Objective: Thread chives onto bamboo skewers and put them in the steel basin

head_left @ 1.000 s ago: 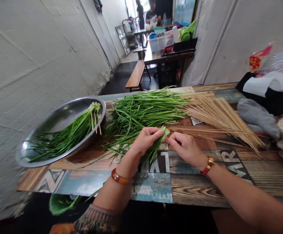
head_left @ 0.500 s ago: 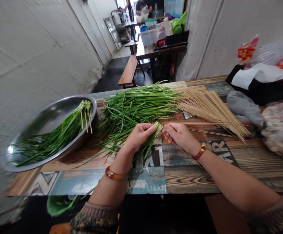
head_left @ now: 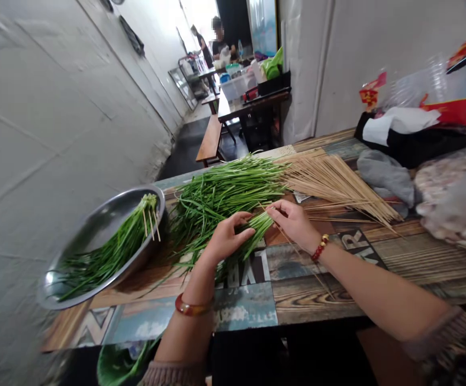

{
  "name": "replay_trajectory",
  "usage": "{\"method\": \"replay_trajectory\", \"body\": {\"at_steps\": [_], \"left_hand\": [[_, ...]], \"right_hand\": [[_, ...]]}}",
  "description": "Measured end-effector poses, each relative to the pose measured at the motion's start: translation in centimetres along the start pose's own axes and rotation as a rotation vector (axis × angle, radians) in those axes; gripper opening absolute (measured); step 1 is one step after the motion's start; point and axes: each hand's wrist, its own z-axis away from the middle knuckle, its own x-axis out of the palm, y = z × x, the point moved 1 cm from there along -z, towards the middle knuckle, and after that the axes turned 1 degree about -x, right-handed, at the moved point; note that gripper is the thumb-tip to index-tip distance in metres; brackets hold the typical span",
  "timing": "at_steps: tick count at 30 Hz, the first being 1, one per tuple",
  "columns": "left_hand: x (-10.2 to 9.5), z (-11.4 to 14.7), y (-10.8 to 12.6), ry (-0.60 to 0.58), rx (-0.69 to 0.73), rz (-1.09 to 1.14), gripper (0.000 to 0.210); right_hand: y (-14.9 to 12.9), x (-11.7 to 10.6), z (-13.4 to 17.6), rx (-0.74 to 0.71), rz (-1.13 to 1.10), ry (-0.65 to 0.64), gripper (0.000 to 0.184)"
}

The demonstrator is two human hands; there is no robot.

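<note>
A small bunch of garlic chives (head_left: 260, 227) lies between my hands over the table, its pale cut ends toward the right. My right hand (head_left: 291, 221) pinches those ends, and a thin bamboo skewer (head_left: 295, 247) runs past its fingers, slanting down to the right. My left hand (head_left: 230, 237) is beside the bunch with thumb and fingers apart, the thumb near the stalks. Whether its hidden fingers touch them I cannot tell. Behind the hands spreads a large pile of loose chives (head_left: 225, 185). Many bamboo skewers (head_left: 337, 185) lie fanned out to its right.
At the left, a steel basin (head_left: 96, 214) holds skewered chives (head_left: 116, 246). Plastic bags (head_left: 453, 198) and a black bag (head_left: 426, 140) crowd the right side of the wooden table (head_left: 313, 295). Beyond are a bench (head_left: 209, 138), another table and people in the background.
My left hand has loosened its pinch on the chives, its thumb and fingers parting. My right hand has moved in to the cut ends. The view has shifted, showing more of the room.
</note>
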Motion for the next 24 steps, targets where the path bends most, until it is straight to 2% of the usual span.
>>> {"method": "replay_trajectory", "body": {"at_steps": [3,6,11,14,17,22,24], "left_hand": [[-1.4,0.3,0.9,0.002,-0.012,-0.176,0.038],[-2.8,0.8,1.7,0.030,-0.026,-0.272,0.034],[-5.1,2.4,3.1,0.065,-0.077,-0.241,0.029],[-6.0,3.4,3.9,0.083,-0.068,-0.215,0.031],[-5.9,4.2,3.7,0.071,-0.068,-0.200,0.029],[-4.6,4.9,1.5,0.005,-0.120,-0.268,0.025],[-4.5,5.2,0.8,0.064,-0.120,-0.289,0.024]], "right_hand": [[-0.3,-0.5,-0.4,0.002,-0.048,0.067,0.032],[-0.6,-0.4,-0.3,0.034,-0.149,0.078,0.034],[-1.5,-0.1,0.3,0.123,-0.365,0.104,0.036],[-1.8,0.1,0.6,0.176,-0.435,0.062,0.034],[-1.4,0.6,1.0,0.271,-0.349,-0.019,0.027],[-0.2,1.3,1.6,0.351,-0.208,-0.134,0.018],[-0.1,1.3,1.7,0.348,-0.169,-0.150,0.017]]}}
